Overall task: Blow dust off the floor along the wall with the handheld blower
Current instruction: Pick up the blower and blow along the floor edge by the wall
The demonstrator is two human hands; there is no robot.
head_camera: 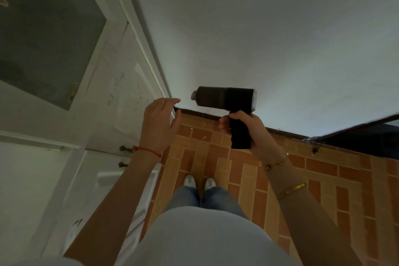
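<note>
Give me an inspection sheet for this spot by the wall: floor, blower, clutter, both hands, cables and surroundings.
Surface: orange brick-pattern tiled floor, small white specks near the dark skirting strip.
Job's things: black pistol-shaped handheld blower, held above the floor, nozzle pointing left.
Clutter: dark scrap on the floor by the skirting, too small to identify.
Hands: right hand curled round the blower's grip; left hand raised beside the nozzle, fingers relaxed, holding nothing.
Cables: nothing seen.
Surroundings: plain white wall ahead, white panelled door with a glass pane on the left.
</note>
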